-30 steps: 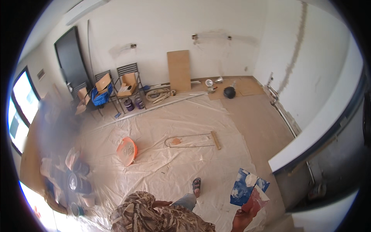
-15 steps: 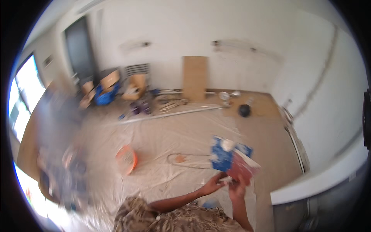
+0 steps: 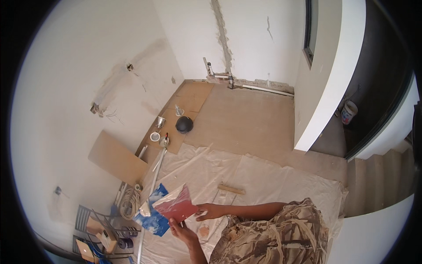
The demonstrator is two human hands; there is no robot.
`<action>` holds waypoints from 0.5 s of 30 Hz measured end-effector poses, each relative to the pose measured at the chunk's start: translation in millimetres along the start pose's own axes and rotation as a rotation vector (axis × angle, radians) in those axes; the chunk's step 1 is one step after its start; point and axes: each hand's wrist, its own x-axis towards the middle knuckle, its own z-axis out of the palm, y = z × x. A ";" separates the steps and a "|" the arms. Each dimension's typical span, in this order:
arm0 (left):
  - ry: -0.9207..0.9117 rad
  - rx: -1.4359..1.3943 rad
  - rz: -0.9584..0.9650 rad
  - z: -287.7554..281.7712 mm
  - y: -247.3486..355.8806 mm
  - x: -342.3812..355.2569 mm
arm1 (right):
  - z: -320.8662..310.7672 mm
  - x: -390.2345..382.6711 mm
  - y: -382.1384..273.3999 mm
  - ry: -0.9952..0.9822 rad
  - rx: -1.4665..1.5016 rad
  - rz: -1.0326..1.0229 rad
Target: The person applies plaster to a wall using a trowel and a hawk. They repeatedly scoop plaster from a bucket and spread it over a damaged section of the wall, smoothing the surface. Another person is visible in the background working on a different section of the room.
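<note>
A flat red board (image 3: 178,204), coated with whitish smears over part of its face, is held out in front of my body. The fingers of my left hand (image 3: 183,232) close on its lower edge. At its right corner, my right hand (image 3: 209,212) has its fingers curled in against it. Behind the red board shows a blue board (image 3: 154,222) streaked with white paste, partly covered by it. No handle is visible on either board, and what supports the blue one is hidden.
Plastic sheeting (image 3: 263,176) covers the floor, with a wooden bar (image 3: 231,189) on it. By the left wall are a black round object (image 3: 184,125), a leaning brown panel (image 3: 118,157), a long white pipe (image 3: 157,171) and coiled hose (image 3: 129,203). Stairs (image 3: 378,180) descend at right.
My view has swung to the right, bringing in the room corner and stairs, while the orange bucket has left the picture. Both boards stay with my hands.
</note>
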 end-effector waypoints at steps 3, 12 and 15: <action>0.043 0.070 0.017 -27.7 -15.0 31.0 | -32.7 -42.5 117.8 -0.172 -0.089 0.285; 0.281 0.157 0.132 -18.9 -38.3 73.6 | -100.7 -288.2 246.3 -0.145 0.144 1.443; 0.259 0.104 0.060 11.6 -56.6 101.5 | -117.0 -302.1 248.8 -0.070 0.247 1.505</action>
